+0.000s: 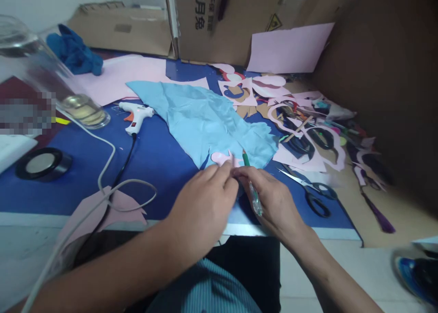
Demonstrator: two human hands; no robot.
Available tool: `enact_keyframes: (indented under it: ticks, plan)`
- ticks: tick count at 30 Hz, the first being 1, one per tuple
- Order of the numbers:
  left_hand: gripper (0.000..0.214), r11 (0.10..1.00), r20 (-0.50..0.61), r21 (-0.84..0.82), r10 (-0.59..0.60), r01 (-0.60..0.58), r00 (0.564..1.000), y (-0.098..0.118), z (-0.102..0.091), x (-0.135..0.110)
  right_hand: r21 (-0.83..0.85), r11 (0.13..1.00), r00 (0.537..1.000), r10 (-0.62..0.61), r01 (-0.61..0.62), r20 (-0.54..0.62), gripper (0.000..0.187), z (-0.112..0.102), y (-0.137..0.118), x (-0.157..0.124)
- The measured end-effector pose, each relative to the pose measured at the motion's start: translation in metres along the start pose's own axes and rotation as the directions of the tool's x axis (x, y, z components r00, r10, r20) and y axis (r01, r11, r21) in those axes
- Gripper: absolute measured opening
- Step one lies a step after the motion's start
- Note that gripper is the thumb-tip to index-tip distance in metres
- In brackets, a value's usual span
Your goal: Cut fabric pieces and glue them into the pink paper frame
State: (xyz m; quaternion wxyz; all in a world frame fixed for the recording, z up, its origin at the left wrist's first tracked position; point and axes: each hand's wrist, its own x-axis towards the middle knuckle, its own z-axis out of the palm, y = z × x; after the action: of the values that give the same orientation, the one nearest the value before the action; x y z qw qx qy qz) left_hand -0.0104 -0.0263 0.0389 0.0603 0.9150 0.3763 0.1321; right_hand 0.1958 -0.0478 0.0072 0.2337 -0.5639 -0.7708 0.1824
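My left hand (203, 203) rests on the blue table surface (157, 158) with its fingertips pinched on a small pink paper cut-out (221, 158) at the near edge of a light blue sheet (205, 117). My right hand (273, 199) is closed round a green pencil (251, 185), whose tip points up at the light blue sheet just right of the pink cut-out. The two hands touch at the fingertips.
Scissors (308, 187) lie right of my right hand. A white glue gun (137, 114) with its black cord, a tape roll (43, 163), a glass jar (51, 80), pink paper scraps (301, 121), a blue cloth (75, 53) and cardboard boxes (232, 21) surround the work.
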Motion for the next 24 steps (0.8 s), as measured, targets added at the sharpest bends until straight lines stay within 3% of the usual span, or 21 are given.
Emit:
enact_keyframes:
  ticks: [4,12,18,24]
  plan:
    - [0.032,0.989,-0.056,0.070,-0.126,0.130,0.990,0.027,0.015,0.004,0.021,0.999,1.000,-0.025,0.025,-0.008,0.041,0.001,0.002,-0.001]
    - [0.030,0.951,-0.065,0.046,-0.303,0.306,0.951,0.043,0.023,0.022,0.038,0.999,1.000,-0.013,0.014,-0.007,0.040,-0.001,0.002,-0.003]
    - [0.026,0.938,-0.086,0.057,-0.337,0.342,0.938,0.050,0.028,0.025,0.087,0.996,1.000,-0.013,0.013,-0.005,0.031,-0.003,0.000,-0.002]
    - [0.021,0.930,0.003,-0.016,-0.366,0.366,0.931,0.047,0.023,0.029,0.089,0.996,1.000,0.007,-0.008,0.009,0.032,-0.003,0.001,-0.002]
